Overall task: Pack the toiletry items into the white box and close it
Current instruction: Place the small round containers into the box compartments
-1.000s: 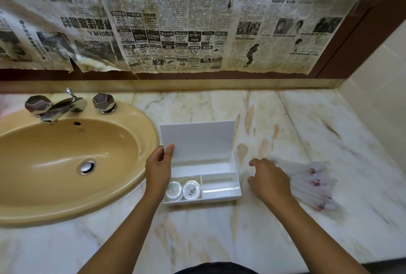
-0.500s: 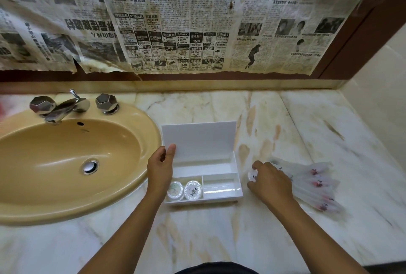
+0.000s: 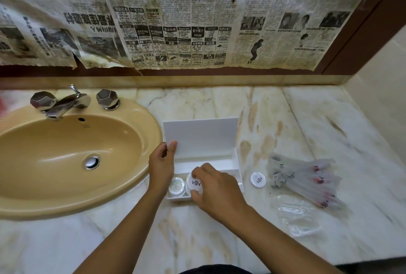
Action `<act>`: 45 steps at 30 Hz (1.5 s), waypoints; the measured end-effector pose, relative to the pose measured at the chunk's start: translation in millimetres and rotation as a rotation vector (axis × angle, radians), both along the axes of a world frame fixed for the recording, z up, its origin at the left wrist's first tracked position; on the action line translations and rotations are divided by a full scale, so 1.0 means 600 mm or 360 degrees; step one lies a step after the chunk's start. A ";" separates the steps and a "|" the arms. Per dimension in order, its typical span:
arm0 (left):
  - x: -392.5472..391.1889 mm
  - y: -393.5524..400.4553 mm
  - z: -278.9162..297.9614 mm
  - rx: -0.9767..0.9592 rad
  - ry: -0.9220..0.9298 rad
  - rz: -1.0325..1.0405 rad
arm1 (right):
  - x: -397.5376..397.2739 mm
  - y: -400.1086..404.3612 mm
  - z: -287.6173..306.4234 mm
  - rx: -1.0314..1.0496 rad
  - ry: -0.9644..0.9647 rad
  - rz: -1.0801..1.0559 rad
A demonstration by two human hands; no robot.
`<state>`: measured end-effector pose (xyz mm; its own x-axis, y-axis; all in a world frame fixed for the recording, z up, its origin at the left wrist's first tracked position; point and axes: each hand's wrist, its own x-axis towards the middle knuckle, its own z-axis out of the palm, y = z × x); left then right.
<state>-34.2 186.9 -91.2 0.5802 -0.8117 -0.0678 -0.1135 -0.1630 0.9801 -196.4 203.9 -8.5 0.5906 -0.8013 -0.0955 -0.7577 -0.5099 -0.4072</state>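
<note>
Since a moment ago: the right hand (image 3: 216,190) has left the counter at the box's 3 o'clock side and come over the box, now carrying a small round white disc-shaped toiletry packet with a dark emblem (image 3: 195,183).
Right hand: fingers pinched on that packet, holding it tilted over the front-left compartment.
Left hand (image 3: 161,167): unchanged, thumb and fingers clamped on the left edge of the upright white hinged lid (image 3: 201,136), keeping it open.
White rectangular plastic box (image 3: 238,171): sits on the counter between the hands and the wall, just beside the sink rim; the held packet is at its 7 o'clock corner.
Already packed: a pale round packet (image 3: 176,185) lies in that front-left compartment; a second one beside it is mostly hidden by the held packet.
Meaning for the task: judging by this, one more item is about to go in; packing is partway, closing not yet due.
Left outside: another round white emblem packet (image 3: 258,179) on the marble counter (image 3: 285,115) at the box's 3 o'clock, just beside it; further right, a heap of clear wrapped sachets with red marks (image 3: 307,177) and an empty clear wrapper (image 3: 295,214).
Surroundings: tan oval ceramic sink (image 3: 66,148) at 9 o'clock.
</note>
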 end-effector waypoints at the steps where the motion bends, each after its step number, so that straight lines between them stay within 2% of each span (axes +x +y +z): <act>1: 0.000 0.000 0.001 -0.0002 -0.0007 -0.0001 | 0.003 -0.002 -0.005 0.0002 0.0019 0.0008; 8: -0.003 0.000 0.006 0.0018 -0.0044 0.0009 | 0.006 -0.006 -0.034 0.0028 0.0169 0.0156; 12: -0.001 0.000 0.005 0.0038 -0.0048 0.0014 | -0.014 -0.011 -0.035 0.0051 -0.0020 0.0120; 17: -0.002 0.001 0.005 0.0040 -0.0090 0.0024 | -0.058 -0.030 -0.026 -0.0184 -0.0337 -0.0098; 19: -0.004 0.000 0.003 0.0038 -0.0105 0.0034 | -0.083 -0.045 -0.026 -0.0226 -0.0356 -0.0232; 23: -0.007 -0.001 0.007 0.0041 -0.0136 0.0054 | -0.136 -0.072 -0.030 -0.0091 -0.0001 -0.0424; 27: -0.012 -0.003 0.013 0.0041 -0.0169 0.0066 | -0.172 -0.090 -0.051 0.0151 0.0469 -0.0400; 34: -0.007 -0.002 0.005 0.0045 -0.0119 0.0078 | -0.182 -0.107 -0.082 0.0158 0.0729 -0.0247; 40: -0.007 -0.003 0.005 0.0045 -0.0136 0.0081 | -0.172 -0.115 -0.061 0.0164 0.0624 -0.0300; 45: -0.005 -0.002 0.002 0.0044 -0.0139 0.0078 | -0.148 -0.112 0.001 0.0081 0.0274 -0.0434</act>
<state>-37.1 185.4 -90.2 0.6237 -0.7808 -0.0372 -0.1898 -0.1975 0.9618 -285.1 136.7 -7.6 0.3266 -0.9193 -0.2196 -0.9236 -0.2610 -0.2809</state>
